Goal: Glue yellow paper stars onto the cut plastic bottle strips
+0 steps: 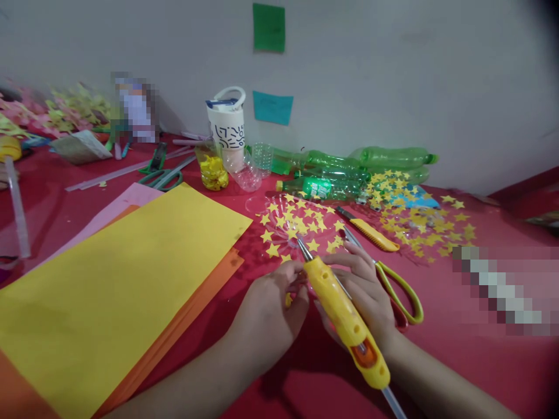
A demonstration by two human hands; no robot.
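Observation:
A yellow pen-type hot glue gun (343, 314) slants up to the left, its metal nozzle pointing away from me and a clear glue stick coming out of its back end. My right hand (367, 297) is closed about it, partly hidden behind its body. Close by, my left hand (271, 314) has its fingers pinched together near the glue gun's front; what they hold is mostly hidden, though a small yellow bit (288, 299) shows under them. Just beyond both hands, yellow paper stars (312, 244) lie over a clear plastic flower-shaped piece.
Yellow paper (131, 273) covers orange and pink sheets at left. Scissors (410, 297) and a yellow cutter knife (371, 233) lie by my right hand. Behind are a white tumbler (227, 128), green bottles (332, 160) and another heap of stars (419, 221).

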